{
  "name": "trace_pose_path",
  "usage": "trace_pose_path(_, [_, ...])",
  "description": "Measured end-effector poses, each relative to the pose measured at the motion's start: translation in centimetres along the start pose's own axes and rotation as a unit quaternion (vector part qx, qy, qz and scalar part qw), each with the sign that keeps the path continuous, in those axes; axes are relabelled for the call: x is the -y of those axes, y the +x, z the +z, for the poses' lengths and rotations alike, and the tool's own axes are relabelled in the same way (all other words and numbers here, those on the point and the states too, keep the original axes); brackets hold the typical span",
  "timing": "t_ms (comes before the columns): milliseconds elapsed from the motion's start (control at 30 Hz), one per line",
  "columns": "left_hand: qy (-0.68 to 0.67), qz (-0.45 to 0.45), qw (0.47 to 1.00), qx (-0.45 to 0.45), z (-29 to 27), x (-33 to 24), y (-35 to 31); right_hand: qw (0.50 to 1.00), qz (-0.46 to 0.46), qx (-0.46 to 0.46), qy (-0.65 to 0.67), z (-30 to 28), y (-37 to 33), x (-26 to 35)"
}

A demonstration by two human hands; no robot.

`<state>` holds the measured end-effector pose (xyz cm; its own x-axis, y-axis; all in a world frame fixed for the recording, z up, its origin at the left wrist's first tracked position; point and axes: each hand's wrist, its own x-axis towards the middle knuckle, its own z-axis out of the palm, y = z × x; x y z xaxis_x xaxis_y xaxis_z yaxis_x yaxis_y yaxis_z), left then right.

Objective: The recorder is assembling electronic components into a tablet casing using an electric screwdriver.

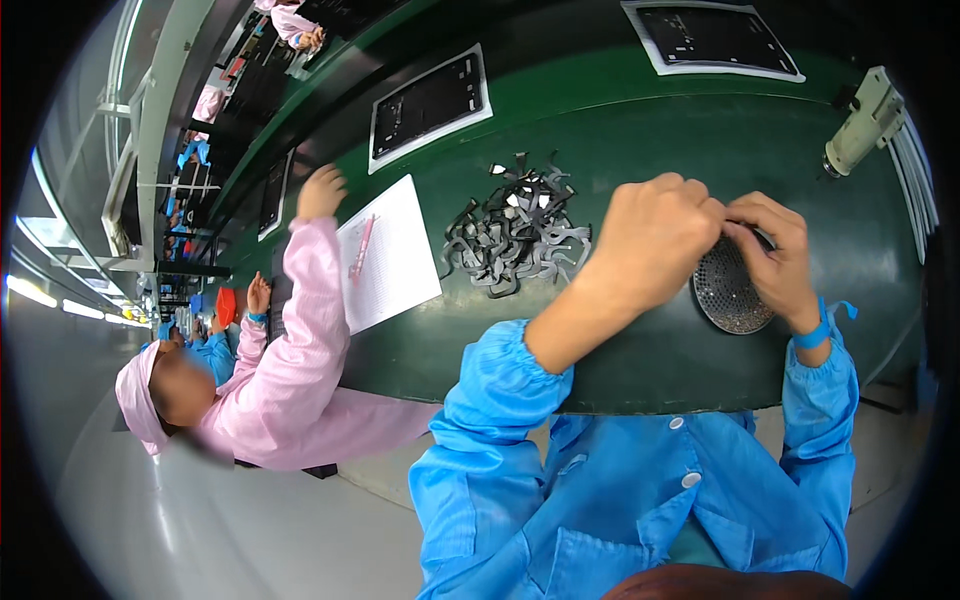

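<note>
My left hand [655, 240] is closed, fingers curled, and meets my right hand [775, 255] at the fingertips above the right part of the green table. The thumb and fingers of my right hand pinch together there. Whatever lies between the fingertips is hidden or too small to make out. Just below them, partly covered by my right hand, is a round dark metal dish [728, 295] with a speckled or perforated surface. Left of my hands lies a loose pile of short grey and black bent strips [520, 230], some with pale ends; they look like small flexible cables.
A white sheet [395, 260] with a pink pen [363, 248] lies left of the pile, beside a co-worker in pink [300, 350]. Dark trays with pale edges [430, 108] line the far side. A beige tool [868, 122] stands at the far right. A blue band [812, 335] circles my right wrist.
</note>
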<state>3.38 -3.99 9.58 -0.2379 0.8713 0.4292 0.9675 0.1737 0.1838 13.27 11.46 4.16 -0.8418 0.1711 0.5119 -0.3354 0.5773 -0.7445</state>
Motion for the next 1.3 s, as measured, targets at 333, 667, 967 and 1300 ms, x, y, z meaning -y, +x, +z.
trace_pose_path(333, [0.008,-0.200,0.971,-0.132,0.3,5.8,-1.2,0.962,0.130,-0.221,0.095,-3.2,-0.4,-3.1])
trace_pose_path(667, [-0.306,-0.241,0.921,-0.014,6.8,3.4,0.7,0.926,0.210,-0.119,0.291,-2.3,-0.3,-4.1])
trace_pose_path(967, [-0.626,-0.308,0.716,-0.023,7.7,3.4,1.3,0.918,0.224,-0.051,0.324,-1.3,-0.4,-4.2])
trace_pose_path(1300, [-0.654,-0.289,0.693,-0.092,7.3,3.2,0.6,0.911,0.231,-0.047,0.338,-0.8,-0.2,-4.2])
